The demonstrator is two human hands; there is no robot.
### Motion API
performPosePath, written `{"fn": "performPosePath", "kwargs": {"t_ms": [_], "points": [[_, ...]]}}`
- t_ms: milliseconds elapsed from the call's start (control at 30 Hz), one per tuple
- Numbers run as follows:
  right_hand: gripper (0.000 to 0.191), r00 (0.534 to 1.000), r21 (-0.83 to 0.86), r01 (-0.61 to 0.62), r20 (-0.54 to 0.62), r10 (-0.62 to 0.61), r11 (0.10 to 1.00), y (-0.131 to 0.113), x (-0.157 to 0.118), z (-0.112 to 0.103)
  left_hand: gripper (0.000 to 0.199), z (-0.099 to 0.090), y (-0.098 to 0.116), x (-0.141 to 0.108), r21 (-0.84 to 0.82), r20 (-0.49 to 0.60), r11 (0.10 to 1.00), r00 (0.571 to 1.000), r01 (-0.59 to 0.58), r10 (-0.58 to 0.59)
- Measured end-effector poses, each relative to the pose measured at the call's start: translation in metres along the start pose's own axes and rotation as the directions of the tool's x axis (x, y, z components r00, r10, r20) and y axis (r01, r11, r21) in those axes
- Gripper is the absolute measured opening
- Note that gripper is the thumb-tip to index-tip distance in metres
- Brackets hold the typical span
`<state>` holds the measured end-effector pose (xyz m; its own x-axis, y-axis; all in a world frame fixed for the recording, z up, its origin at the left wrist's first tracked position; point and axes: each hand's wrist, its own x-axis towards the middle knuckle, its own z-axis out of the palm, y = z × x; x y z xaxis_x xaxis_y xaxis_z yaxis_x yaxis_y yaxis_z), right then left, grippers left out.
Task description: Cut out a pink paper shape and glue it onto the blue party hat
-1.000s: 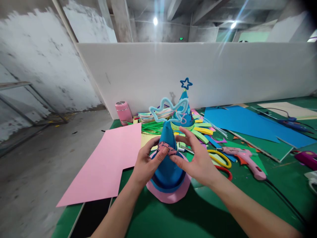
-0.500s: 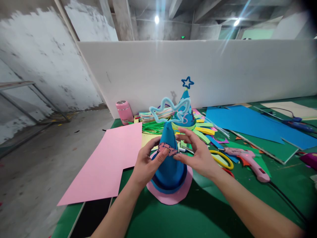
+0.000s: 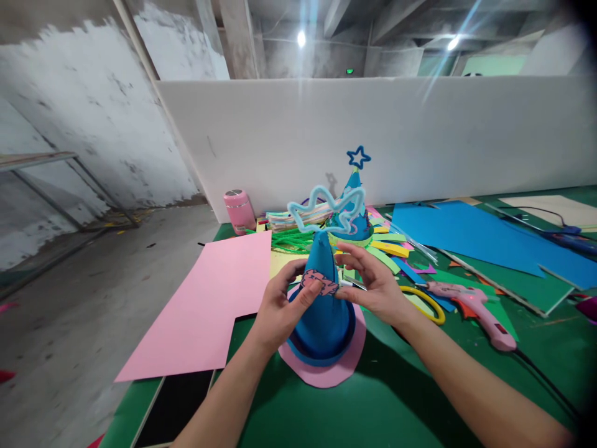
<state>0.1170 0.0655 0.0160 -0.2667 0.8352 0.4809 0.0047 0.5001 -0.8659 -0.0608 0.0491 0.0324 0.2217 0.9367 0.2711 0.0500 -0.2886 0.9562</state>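
Note:
A blue paper cone hat (image 3: 321, 320) stands upright on a pink paper brim (image 3: 321, 377), with a raised blue band around its base. A bent light-blue pipe cleaner (image 3: 318, 190) in a wavy, pointed outline tops it. Across the front of the cone lies a pink paper cutout (image 3: 315, 280) with dark drawn lines. My left hand (image 3: 282, 308) curls around the cone's left side, its thumb pressing the cutout. At the cutout's right end is the thumb of my right hand (image 3: 373, 283); its bent fingers reach around the cone's right side.
A pink glue gun (image 3: 480, 305) and yellow-handled scissors (image 3: 429, 303) lie to the right. Behind stands another blue cone hat (image 3: 354, 214) with a star, beside green pipe cleaners (image 3: 291, 241). Pink card (image 3: 196, 305) overhangs the left edge; blue sheets (image 3: 466, 233) and a pink bottle (image 3: 239, 211) lie farther back.
The view has shifted slightly, so everything sits a little farther right. Both hands stay at the cone and the cutout, with hardly any other movement.

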Motion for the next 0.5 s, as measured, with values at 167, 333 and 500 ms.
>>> {"fn": "performPosePath", "kwargs": {"t_ms": [167,333,500], "points": [[0.063,1.0,-0.004,0.005,-0.001,-0.005,1.0,0.001,-0.0006,0.0001,0.025,-0.0011,0.0038,-0.0015,-0.058,0.013,0.998,1.0,0.021,-0.02],[0.063,1.0,-0.034,-0.004,-0.013,0.003,0.999,0.0019,-0.0027,0.0004,0.025,-0.0044,0.0003,0.001,-0.168,0.029,0.985,0.999,0.043,-0.039],[0.062,1.0,-0.048,-0.006,-0.023,0.005,0.999,0.0014,-0.0043,0.0027,0.022,-0.0057,-0.0061,0.0045,-0.227,0.037,0.971,0.997,0.073,-0.066]]}}
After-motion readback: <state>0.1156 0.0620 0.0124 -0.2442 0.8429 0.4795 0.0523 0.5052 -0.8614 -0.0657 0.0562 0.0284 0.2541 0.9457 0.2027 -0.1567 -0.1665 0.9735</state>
